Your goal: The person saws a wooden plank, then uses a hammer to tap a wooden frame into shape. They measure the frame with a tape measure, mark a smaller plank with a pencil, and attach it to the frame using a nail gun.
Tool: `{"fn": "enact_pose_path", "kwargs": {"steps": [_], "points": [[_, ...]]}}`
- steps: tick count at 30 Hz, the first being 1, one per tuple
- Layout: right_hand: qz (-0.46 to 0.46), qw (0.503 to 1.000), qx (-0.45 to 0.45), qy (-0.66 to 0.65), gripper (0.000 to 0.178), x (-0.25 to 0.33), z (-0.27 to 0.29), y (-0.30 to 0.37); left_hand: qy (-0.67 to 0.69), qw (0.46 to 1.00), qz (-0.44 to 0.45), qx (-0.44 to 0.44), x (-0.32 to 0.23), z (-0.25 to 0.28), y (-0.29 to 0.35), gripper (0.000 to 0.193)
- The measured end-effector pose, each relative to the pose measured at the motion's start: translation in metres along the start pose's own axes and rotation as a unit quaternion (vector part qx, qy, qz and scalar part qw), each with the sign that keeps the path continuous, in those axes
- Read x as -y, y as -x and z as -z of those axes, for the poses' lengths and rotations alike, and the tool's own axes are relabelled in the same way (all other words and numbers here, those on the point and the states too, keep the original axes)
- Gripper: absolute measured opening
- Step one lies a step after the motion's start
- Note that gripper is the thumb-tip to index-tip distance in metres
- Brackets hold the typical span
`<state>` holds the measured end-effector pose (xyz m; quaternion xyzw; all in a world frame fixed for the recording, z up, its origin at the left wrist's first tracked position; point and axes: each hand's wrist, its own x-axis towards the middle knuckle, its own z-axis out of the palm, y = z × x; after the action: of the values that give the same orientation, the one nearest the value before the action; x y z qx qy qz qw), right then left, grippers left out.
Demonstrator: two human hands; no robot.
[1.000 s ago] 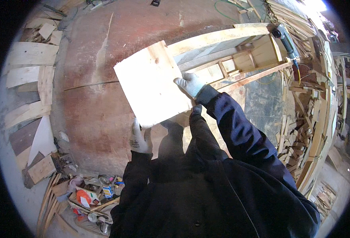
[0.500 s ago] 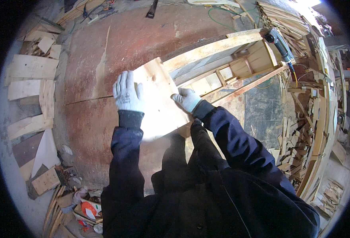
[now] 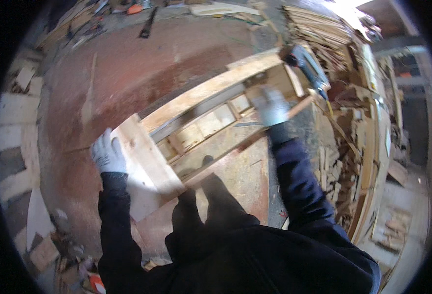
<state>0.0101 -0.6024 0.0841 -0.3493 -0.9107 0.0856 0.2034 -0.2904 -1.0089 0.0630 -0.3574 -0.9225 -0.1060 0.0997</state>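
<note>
My gloved left hand (image 3: 107, 153) lies with its fingers stretched along the outer left side of a pale wooden board (image 3: 140, 152). That board sits across the near left end of a long wooden frame (image 3: 211, 88), which slants away to the right. Above the frame's right half is my gloved right hand (image 3: 271, 108), smeared by motion, so its fingers cannot be read. A grey-blue nail gun (image 3: 310, 67) rests on the frame's far right end, just beyond my right hand, with a yellow hose fitting attached.
Reddish sheets (image 3: 74, 93) cover the floor around the frame. A handsaw (image 3: 148, 23) lies at the far side. Long strips are stacked (image 3: 319, 29) at the far right, and offcuts (image 3: 341, 181) are heaped on the right. Flat boards (image 3: 17, 108) line the left.
My right hand has let go of the board and moved right along the frame toward the nail gun. My left hand stays at the board. The whole view has shifted.
</note>
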Motion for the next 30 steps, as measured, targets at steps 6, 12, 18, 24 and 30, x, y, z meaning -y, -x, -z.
{"fn": "enact_pose_path", "kwargs": {"steps": [6,12,18,24,30], "points": [[-0.089,0.947,0.046,0.306,0.068,-0.213,0.037,-0.101,0.039,0.999,0.021,-0.011,-0.004,0.004,-0.001,0.037],[-0.059,0.946,0.136,0.289,0.078,-0.250,0.022,-0.124,0.031,0.999,0.035,0.013,-0.008,0.015,-0.006,0.034],[-0.040,0.974,0.134,0.176,0.068,-0.249,0.028,-0.172,0.046,0.998,0.042,0.002,-0.004,0.015,-0.005,0.038],[-0.091,0.960,0.244,-0.105,0.034,-0.071,0.116,-0.174,0.021,0.999,0.046,-0.011,0.003,0.007,-0.001,0.042],[-0.077,0.707,0.583,-0.393,0.029,0.156,0.125,-0.124,0.068,0.993,0.059,-0.079,0.007,0.008,0.005,0.043]]}}
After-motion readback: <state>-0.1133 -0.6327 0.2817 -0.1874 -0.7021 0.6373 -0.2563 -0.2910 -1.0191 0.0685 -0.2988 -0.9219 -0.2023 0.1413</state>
